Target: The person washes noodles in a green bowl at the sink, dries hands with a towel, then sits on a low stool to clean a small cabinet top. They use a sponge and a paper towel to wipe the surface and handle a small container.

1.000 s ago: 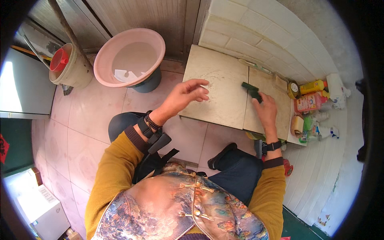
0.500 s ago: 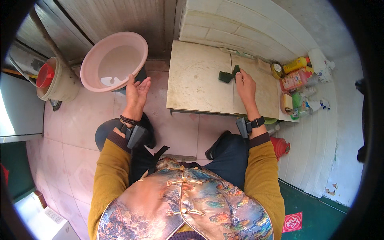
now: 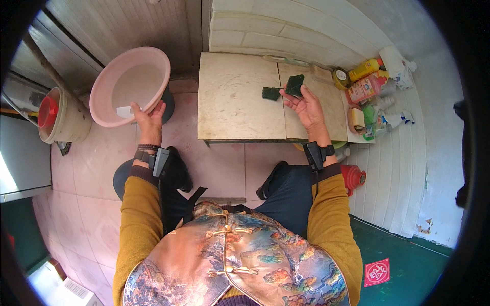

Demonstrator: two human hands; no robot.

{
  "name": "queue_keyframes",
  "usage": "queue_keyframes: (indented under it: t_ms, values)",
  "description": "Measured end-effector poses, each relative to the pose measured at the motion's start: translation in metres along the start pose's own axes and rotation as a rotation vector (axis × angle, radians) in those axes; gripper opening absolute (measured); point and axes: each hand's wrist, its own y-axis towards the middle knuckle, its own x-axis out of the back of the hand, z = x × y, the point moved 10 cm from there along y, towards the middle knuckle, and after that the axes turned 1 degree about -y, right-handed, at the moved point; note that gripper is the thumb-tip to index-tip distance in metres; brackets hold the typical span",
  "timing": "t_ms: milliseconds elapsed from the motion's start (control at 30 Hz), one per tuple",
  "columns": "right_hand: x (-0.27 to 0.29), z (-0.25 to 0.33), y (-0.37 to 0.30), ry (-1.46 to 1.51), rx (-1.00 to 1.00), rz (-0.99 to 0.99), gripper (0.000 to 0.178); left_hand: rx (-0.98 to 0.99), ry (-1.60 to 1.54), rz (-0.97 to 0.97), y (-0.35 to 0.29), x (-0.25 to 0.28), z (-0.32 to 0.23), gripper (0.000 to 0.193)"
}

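Note:
My left hand (image 3: pixel 148 125) is at the near right rim of a pink plastic basin (image 3: pixel 97 104), its thumb over the edge and its fingers spread along the outside. Cloudy water (image 3: pixel 140 84) fills the basin's bottom, with a white patch that I cannot make out by the near rim. Between the thumb and fingers of my right hand (image 3: pixel 310 113) is a dark green scouring pad (image 3: pixel 294 84), held above a low cabinet top (image 3: pixel 235 112). A second dark green scouring pad (image 3: pixel 271 93) lies on that top, just left of the held one.
A dark bucket (image 3: pixel 167 104) stands beneath the basin. Farther left, a pale bucket (image 3: pixel 76 120) holds a red scoop (image 3: pixel 47 112). Cleaning bottles (image 3: pixel 366 89) and a sponge (image 3: pixel 356 119) crowd the cabinet's right end. A red thermos-like container (image 3: pixel 352 178) stands below, near the tiled wall.
My right hand has turned palm up and raised one scouring pad off the cabinet top. My left hand has closed in on the basin rim. The whole view has shifted slightly.

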Motion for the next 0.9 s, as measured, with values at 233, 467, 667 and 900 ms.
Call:
queue_keyframes:
  t_ms: [233, 467, 667, 900]
  values:
    - [0.004, 0.001, -0.003, 0.02, 0.0, -0.093, 0.046, -0.05, -0.08, 0.069, 0.032, 0.009, -0.01, 0.047]
    - [0.04, 0.006, -0.004, -0.28, 0.057, -0.333, 0.042, -0.198, 0.359, 0.28, 0.008, 0.0, -0.038, 0.045]
    - [0.025, 0.003, 0.003, -0.266, 0.066, -0.32, 0.035, -0.439, 0.869, 0.584, -0.073, -0.035, -0.075, 0.041]
    - [-0.116, -0.019, 0.033, -0.137, -0.016, 0.048, 0.035, -0.225, 0.55, 0.541, -0.087, -0.028, -0.12, 0.05]
